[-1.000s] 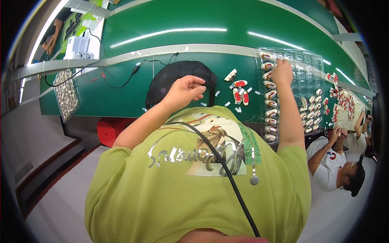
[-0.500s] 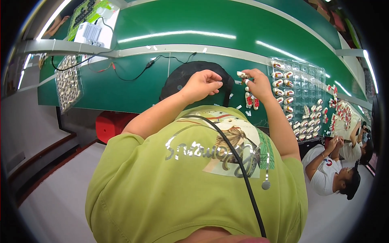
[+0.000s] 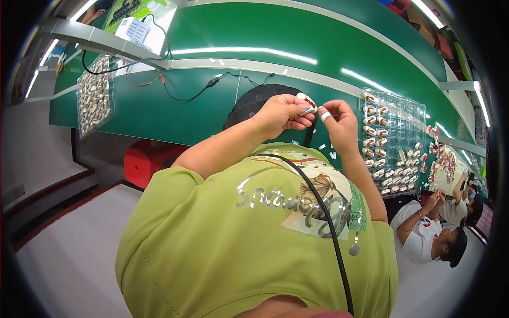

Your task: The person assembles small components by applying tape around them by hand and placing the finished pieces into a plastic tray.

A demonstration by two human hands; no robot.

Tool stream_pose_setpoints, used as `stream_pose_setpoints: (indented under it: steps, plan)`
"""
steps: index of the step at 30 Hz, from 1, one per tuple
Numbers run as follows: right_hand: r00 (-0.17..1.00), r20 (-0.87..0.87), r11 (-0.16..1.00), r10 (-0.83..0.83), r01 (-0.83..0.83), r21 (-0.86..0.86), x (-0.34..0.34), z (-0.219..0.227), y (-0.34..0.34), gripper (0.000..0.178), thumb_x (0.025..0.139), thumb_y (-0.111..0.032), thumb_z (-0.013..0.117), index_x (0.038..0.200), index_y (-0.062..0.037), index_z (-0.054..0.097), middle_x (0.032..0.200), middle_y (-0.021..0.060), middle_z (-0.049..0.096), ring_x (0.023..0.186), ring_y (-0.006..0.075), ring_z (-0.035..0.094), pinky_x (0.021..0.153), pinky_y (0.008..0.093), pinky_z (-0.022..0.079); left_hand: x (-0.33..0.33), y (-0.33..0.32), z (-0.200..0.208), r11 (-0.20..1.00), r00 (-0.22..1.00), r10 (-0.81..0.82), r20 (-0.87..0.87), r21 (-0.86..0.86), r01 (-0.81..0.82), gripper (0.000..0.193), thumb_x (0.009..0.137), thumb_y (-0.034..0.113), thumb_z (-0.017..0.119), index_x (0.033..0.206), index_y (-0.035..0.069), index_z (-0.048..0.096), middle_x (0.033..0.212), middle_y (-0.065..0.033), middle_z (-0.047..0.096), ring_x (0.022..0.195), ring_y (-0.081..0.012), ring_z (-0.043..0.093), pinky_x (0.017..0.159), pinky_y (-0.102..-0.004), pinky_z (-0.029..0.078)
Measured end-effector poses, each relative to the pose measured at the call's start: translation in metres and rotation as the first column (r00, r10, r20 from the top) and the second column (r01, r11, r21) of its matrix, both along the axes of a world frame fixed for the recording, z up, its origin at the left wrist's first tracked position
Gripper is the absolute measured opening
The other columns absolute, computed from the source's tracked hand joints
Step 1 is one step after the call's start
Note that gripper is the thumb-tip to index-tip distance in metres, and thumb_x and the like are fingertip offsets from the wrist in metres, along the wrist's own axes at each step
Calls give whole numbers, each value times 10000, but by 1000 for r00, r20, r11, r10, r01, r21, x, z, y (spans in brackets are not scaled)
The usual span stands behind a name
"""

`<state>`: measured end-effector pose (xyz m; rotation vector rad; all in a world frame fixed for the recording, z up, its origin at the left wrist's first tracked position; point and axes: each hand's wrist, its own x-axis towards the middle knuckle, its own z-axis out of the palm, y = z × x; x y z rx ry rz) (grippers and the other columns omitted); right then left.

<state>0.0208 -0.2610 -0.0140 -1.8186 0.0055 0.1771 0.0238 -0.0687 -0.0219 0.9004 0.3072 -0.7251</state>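
Note:
Between the thumb and fingers of my left hand [image 3: 283, 115] is a small white oval piece [image 3: 309, 103] with red and blue on it. My right hand [image 3: 341, 123] is close beside it, its thumb and fingertips pinched near the piece's edge. What that pinch holds, if anything, is too small to make out. A white band [image 3: 325, 116] circles the right thumb. To the right of my hands lies a clear compartmented tray [image 3: 398, 112], with rows of similar white oval pieces [image 3: 369, 120] in its left columns and more crowded at its near end.
A black cap [image 3: 249, 103] is just beyond my left arm. Black cables [image 3: 185, 99] run over the green bench [image 3: 201, 124]. Another filled tray [image 3: 95, 98] lies at the far left, by a white box [image 3: 132, 31]. A red stool [image 3: 140, 163] is below. People [image 3: 432, 228] sit at right.
The oval piece has passed from my right hand to my left. My hands have come together; the left moved right and closed on the piece. The whole view has shifted slightly.

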Motion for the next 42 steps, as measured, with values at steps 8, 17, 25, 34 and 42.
stream_pose_setpoints:
  steps: [8, 17, 25, 34, 42]
  plan:
    - [954, -274, 888, 119, 21, 460, -5, 7, 7, 99, 852, -80, 665, 902, -8, 621, 820, 38, 649, 729, 80, 594, 671, 204, 475, -7, 6, 19, 990, 997, -78, 5, -117, 78, 167, 901, 84, 586, 1031, -19, 567, 927, -143, 657, 827, -203, 678, 721, -278, 586]
    - [979, 168, 991, 114, -101, -82, -20, 28, 16, 97, 825, -85, 673, 898, -22, 671, 865, 90, 693, 765, 157, 664, 709, 272, 508, -7, 6, 17, 985, 999, -34, -32, -171, 28, 239, 885, 94, 624, 1108, 24, 574, 979, -97, 645, 847, -167, 663, 729, -266, 583]
    - [797, 512, 886, 319, -58, -460, -16, 43, 19, 128, 758, -82, 690, 881, -45, 694, 920, 132, 694, 818, 280, 667, 735, 359, 516, -8, 2, 15, 983, 1000, 12, -12, -182, -14, 234, 890, 98, 618, 1113, 32, 583, 979, -72, 647, 844, -141, 654, 738, -262, 574]
    - [771, 556, 895, 311, -41, -445, -16, 43, 22, 86, 725, -56, 670, 809, -35, 675, 841, 133, 686, 745, 284, 659, 689, 358, 516, -10, 0, 19, 982, 999, 36, -10, -185, -37, 219, 885, 87, 623, 1085, 25, 559, 941, -80, 634, 805, -147, 653, 691, -250, 582]
    - [835, 510, 955, 207, -60, -290, -14, 43, 21, 108, 712, -36, 675, 820, -29, 683, 909, 138, 696, 767, 281, 668, 702, 349, 521, -9, -2, 20, 977, 998, 57, -14, -203, -59, 216, 893, 100, 614, 1092, 39, 556, 973, -80, 633, 866, -148, 646, 762, -279, 568]
